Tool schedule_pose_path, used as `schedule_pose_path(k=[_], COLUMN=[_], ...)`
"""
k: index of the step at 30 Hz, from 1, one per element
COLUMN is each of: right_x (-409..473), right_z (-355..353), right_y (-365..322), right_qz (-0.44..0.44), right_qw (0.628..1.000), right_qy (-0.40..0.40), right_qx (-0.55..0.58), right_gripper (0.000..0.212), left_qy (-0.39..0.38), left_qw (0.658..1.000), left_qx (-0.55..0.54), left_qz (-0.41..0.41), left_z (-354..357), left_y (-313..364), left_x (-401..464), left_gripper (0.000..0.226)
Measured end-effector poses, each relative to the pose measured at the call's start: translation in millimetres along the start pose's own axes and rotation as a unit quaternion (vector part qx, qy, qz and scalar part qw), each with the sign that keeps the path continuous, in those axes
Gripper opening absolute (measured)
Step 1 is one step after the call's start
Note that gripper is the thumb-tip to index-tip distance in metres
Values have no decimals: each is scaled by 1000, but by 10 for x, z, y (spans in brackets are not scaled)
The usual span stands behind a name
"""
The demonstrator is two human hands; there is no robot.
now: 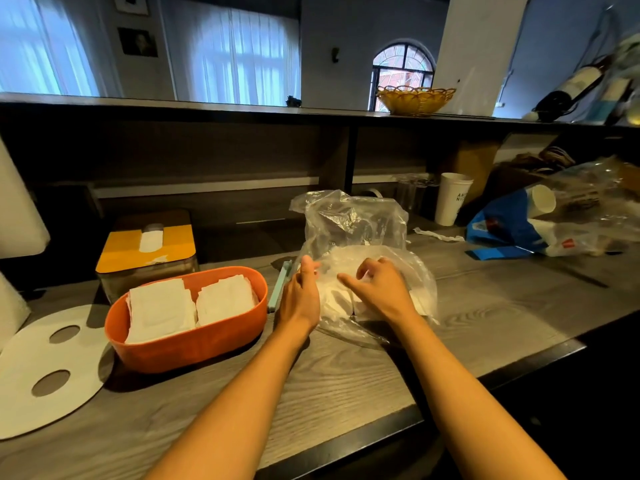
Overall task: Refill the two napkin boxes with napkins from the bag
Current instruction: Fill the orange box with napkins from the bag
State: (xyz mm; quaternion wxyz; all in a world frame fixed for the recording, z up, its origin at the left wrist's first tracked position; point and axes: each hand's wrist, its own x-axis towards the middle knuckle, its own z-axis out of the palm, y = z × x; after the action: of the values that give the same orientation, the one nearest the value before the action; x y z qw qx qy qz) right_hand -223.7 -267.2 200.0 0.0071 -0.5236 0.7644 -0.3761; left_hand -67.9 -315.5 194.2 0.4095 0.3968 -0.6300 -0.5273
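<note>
A clear plastic bag [356,223] lies on the wooden counter with a white stack of napkins [334,296] inside. My left hand [300,294] rests at the bag's left edge with fingers fairly straight. My right hand [377,285] lies on top of the bag, its fingers curled down into the plastic over the napkins. To the left, an orange oval box [194,344] holds two piles of white napkins [194,304]. Behind it stands a second box with a yellow lid [145,249], a napkin poking from its slot.
A white oval lid with two holes [45,368] lies at the far left. A pale green clip [278,289] sits between the orange box and the bag. A white paper cup [452,197] and a blue-and-clear bag of cups [519,223] are at the right. The counter's front edge [485,379] runs close by.
</note>
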Motion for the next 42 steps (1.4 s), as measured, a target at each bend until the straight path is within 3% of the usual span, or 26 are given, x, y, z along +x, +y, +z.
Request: schedule_pose_path(k=[2, 6, 8, 10, 12, 14, 18, 25, 28, 31, 34, 36, 38, 40, 42], right_x=[-33, -69, -65, -60, -66, -68, -56, -253, -297, -326, -334, -343, -348, -365, -396], right_z=[22, 83, 87, 60, 22, -28, -164, -385, -460, -529, -629, -716, -767, -751, -682], right_y=[-16, -38, -69, -94, -94, -70, -61, -193, -301, -416, -560, -689, -799, -890, -955], right_qz=[4, -44, -49, -31, -11, -5, 6, 72, 127, 183, 208, 213, 211, 209, 224], right_qw=[1000, 984, 980, 988, 993, 997, 997, 952, 923, 896, 844, 802, 763, 725, 688], right_qy=[-22, -144, -147, -101, -64, -53, -43, -27, -4, 0, -7, -18, -38, -58, -69], right_qx=[-6, -101, -123, -113, -94, -59, 71, 297, 364, 404, 493, 557, 609, 654, 687], right_gripper=[45, 72, 76, 68, 56, 44, 34, 4, 9, 14, 25, 23, 31, 48, 50], left_qy=[2, 7, 5, -9, -29, -60, -88, -70, -45, -12, 28, 48, 52, 26, -19], left_qw=[1000, 1000, 999, 998, 997, 996, 995, 994, 997, 995, 990, 993, 996, 989, 966], left_qx=[-6, -27, -52, -68, -71, -48, 13, 75, 43, 8, 37, 2, -57, -143, -247], left_qz=[-6, -3, -2, 11, 28, 45, 48, 37, 54, 94, 133, 108, 48, -14, -71], left_z=[2, 15, 5, -16, -36, -32, -11, 13, -17, -65, -93, -86, -57, -52, -67], left_y=[-4, -15, 0, 31, 47, 23, -21, -120, 3, 121, 204, 288, 305, 332, 335], left_x=[10, 13, 7, -19, -55, -74, -61, 55, -56, -216, -317, -386, -418, -475, -534], left_gripper=[89, 73, 64, 63, 78, 89, 89, 88, 84, 67, 36, 31, 42, 72, 93])
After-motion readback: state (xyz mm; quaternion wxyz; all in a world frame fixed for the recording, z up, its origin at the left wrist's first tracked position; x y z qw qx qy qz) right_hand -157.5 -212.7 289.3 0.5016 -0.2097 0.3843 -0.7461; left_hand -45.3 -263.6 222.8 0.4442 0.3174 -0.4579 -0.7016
